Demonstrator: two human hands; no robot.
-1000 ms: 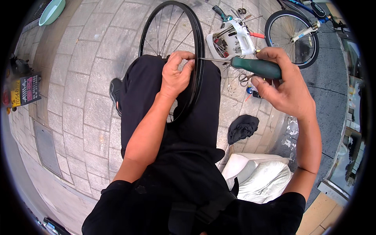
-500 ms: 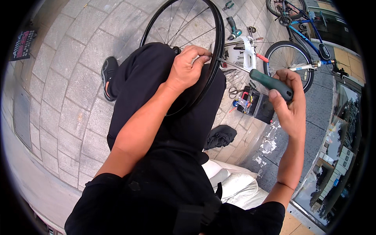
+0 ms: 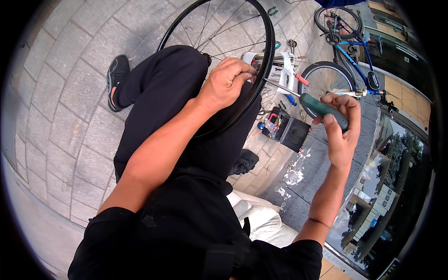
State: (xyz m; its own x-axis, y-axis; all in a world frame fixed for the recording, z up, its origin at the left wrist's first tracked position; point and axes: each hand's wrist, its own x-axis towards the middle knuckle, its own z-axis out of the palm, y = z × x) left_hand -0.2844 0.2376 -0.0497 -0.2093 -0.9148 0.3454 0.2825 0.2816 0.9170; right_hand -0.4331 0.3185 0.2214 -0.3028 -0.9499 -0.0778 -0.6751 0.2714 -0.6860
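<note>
A black spoked wheel rim [image 3: 269, 44] stands across my dark-trousered legs. My left hand [image 3: 225, 82] is closed at the inner side of the rim, fingertips pinched near it; whether something small is also between them is hidden. My right hand [image 3: 339, 128] grips a green-handled screwdriver [image 3: 322, 108], whose metal shaft reaches left to touch the rim's outer side. Past the rim, a white container [image 3: 288, 70] holds assorted tools, with a red-handled tool [image 3: 301, 80] at its edge. An open black toolbox [image 3: 294, 135] with small items lies below it.
A blue bicycle [image 3: 354, 46] lies on the pavement [image 3: 70, 126] at upper right. Dark cloth [image 3: 245, 162] and white padded material [image 3: 256, 219] are beside me at lower right. A glass pane [image 3: 382, 196] borders the right side, a low ledge [image 3: 28, 224] the lower left.
The view has swung round, bringing more of the bicycle and toolbox in. My right hand and screwdriver have tilted, the handle now lower to the right, the shaft still at the rim.
</note>
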